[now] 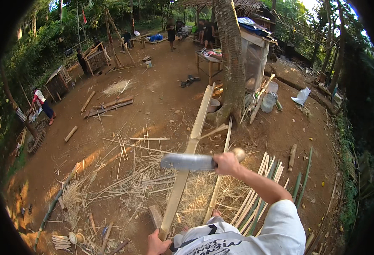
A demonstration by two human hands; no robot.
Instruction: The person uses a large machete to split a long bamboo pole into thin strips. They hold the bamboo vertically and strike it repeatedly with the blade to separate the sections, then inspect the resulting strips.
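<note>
The bamboo strip (pixel 179 187) is running lengthwise away from the person, lying left of the right grip (pixel 228 164), which is clamping the handle of the knife (pixel 189 162). The blade is crossing above the strip, contact unclear. The left grip (pixel 158 244) is holding its near end.

Machete blade (pixel 191 162) is silver-grey, split bamboo (pixel 176 193) pale yellow-tan. Shirt (pixel 276 229) is white with black print. Strips (pixel 257 187) are cream with some green. Shavings (pixel 195 199) are straw-yellow, soil (pixel 157 97) brown. Trunk (pixel 231 55) is grey-brown with ring bands. Flag (pixel 84 17) is red.
</note>
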